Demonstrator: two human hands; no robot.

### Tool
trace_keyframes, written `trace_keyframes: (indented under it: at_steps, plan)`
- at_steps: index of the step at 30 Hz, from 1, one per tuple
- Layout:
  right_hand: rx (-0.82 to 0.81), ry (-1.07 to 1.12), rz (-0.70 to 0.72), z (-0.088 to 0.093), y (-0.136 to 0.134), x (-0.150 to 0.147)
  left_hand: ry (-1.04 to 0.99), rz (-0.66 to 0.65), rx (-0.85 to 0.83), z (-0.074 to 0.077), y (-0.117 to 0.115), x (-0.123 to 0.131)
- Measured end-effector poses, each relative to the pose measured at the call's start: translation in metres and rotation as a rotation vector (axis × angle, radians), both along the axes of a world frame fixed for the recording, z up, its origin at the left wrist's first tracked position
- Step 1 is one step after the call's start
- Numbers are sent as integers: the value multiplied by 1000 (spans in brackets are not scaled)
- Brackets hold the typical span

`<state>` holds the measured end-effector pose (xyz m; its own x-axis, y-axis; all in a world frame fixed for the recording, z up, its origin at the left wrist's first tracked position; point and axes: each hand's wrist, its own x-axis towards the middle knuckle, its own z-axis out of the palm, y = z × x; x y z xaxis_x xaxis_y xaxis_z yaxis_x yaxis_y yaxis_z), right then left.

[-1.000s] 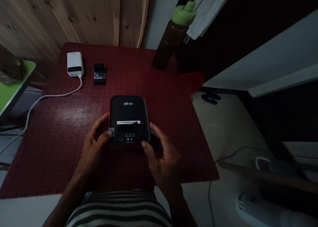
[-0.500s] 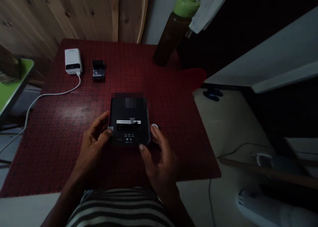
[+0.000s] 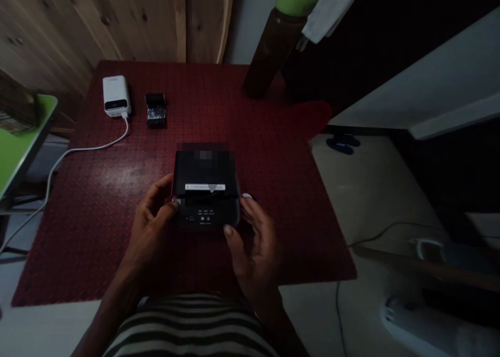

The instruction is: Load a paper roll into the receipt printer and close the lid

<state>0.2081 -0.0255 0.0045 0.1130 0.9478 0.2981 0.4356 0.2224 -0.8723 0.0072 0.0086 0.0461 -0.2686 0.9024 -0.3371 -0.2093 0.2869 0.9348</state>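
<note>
In front of me on the red table is a compact black device with red sides, which looks like a small label printer (image 3: 211,172). A white warning strip crosses its top, and its rear lid stands slightly lifted from the front panel with the small icons. My left hand (image 3: 150,224) grips the left side, thumb pressed on a grey tab at the edge. On the opposite side my right hand (image 3: 255,247) rests its fingers against the wall, its thumb by the front right corner. Behind those fingers a small white round thing (image 3: 247,195) is partly hidden.
A white power bank (image 3: 116,94) with a white cable (image 3: 96,148) lies at the back left of the red table (image 3: 304,206). Beside it is a small black roll-like item (image 3: 156,110). A tall dark bottle with green cap (image 3: 273,45) stands at the back right, near a red rounded object (image 3: 312,118).
The device's rear lid has come up a little, and a dark gap now shows under the warning strip. Both hands have stayed at its sides. The view has shifted slightly.
</note>
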Motion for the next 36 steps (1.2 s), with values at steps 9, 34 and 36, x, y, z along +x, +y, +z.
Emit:
trace_keyframes:
  at_steps: [9,34,36]
  plan:
    - [136,-139,18,24,19,10,68,5,85,-14,-5,1]
    - [-68,-1097,588,70,143,-55,102,-19,243,-36,-5,-5]
    - [-40,-1081,591,72,144,-52,116,-32,248,-38,-5,-5]
